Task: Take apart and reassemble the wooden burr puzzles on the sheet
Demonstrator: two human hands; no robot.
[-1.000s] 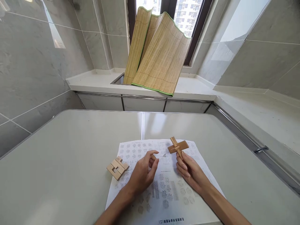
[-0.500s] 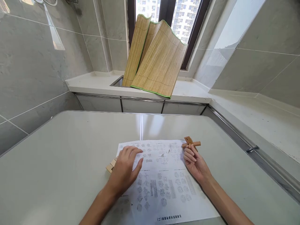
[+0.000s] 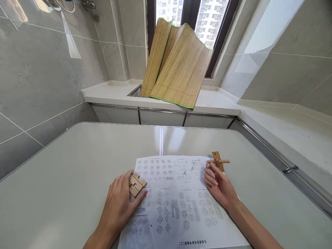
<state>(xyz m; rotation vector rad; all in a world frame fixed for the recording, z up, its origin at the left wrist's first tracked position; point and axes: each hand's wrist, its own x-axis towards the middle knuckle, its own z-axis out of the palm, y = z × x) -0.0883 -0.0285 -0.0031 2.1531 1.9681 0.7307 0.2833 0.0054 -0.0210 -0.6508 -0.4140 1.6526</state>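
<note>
My left hand [image 3: 119,199] is closed around a small interlocking wooden block puzzle [image 3: 137,185] at the left edge of the paper. Its thumb lies along the near side of the puzzle and its fingers along the left side. A printed sheet [image 3: 178,193] covered with small diagrams lies beneath. By the sheet's far right corner is a wooden piece [image 3: 218,160], a flat plate marked 2 with a thin rod across it. My right hand [image 3: 219,185] rests just nearer to me, fingers loosely curled together and holding nothing visible, the fingertips close to the rod's left end.
The pale tabletop [image 3: 109,152] has a seam across its middle. Behind it a white ledge [image 3: 103,93] carries a folded bamboo mat [image 3: 181,69], leaning at the window. Tiled walls and a metal rail [image 3: 261,145] border the table.
My left hand has moved left and back toward me and closed round the wooden block puzzle. My right fingers have come off the numbered wooden piece. The view has shifted slightly left.
</note>
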